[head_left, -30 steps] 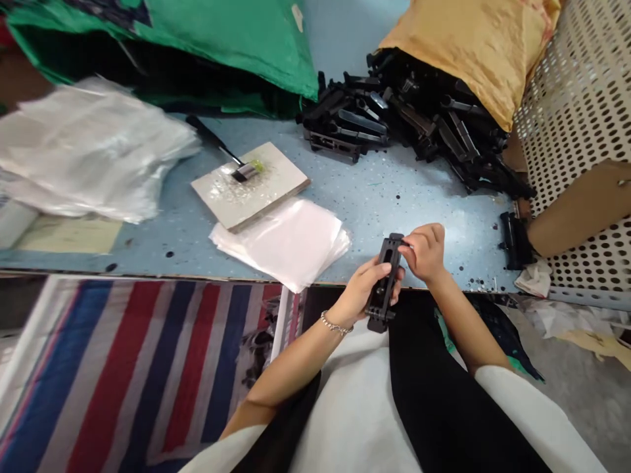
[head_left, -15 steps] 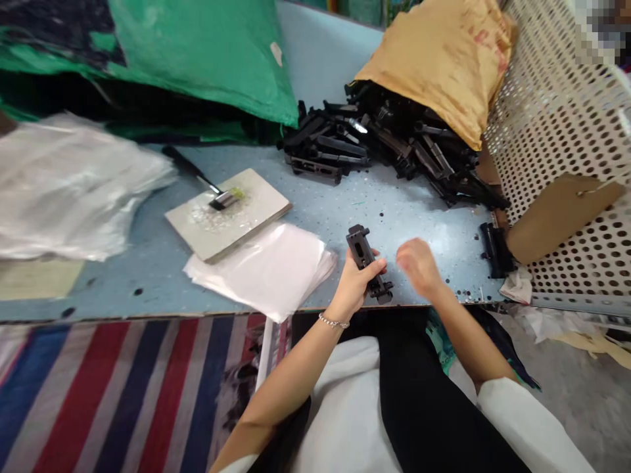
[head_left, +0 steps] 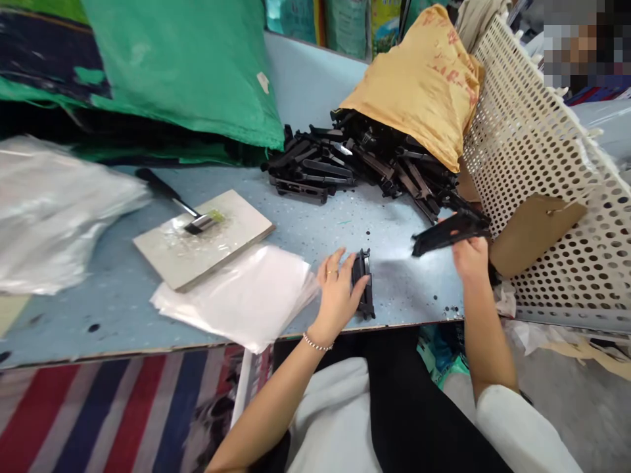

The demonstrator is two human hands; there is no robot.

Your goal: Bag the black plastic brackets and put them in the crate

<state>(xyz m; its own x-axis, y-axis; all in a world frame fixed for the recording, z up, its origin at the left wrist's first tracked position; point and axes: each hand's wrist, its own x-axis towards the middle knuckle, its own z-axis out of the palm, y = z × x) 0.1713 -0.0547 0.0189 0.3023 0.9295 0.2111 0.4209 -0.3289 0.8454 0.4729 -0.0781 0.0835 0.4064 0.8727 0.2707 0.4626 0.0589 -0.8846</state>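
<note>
My left hand (head_left: 340, 286) has its fingers spread beside a long black plastic part (head_left: 365, 286) that lies on the blue table near the front edge. The thumb reaches over this part; whether it touches is unclear. My right hand (head_left: 470, 257) grips another black plastic part (head_left: 446, 233), slightly blurred, held out to the right near the crate. A pile of similar black parts (head_left: 315, 164) spills from a yellow sack (head_left: 419, 85) behind the hands.
A white perforated crate (head_left: 557, 171) with a brown cardboard tag (head_left: 535, 233) borders the right side. Left of my hands lie clear plastic bags (head_left: 241, 302), a pale board (head_left: 231, 246) and a black-handled scraper (head_left: 180, 203). A green sack (head_left: 187, 66) stands behind.
My left hand has let go of its black part, which now lies on the table. My right hand has moved right and taken hold of another black part. The view has shifted slightly.
</note>
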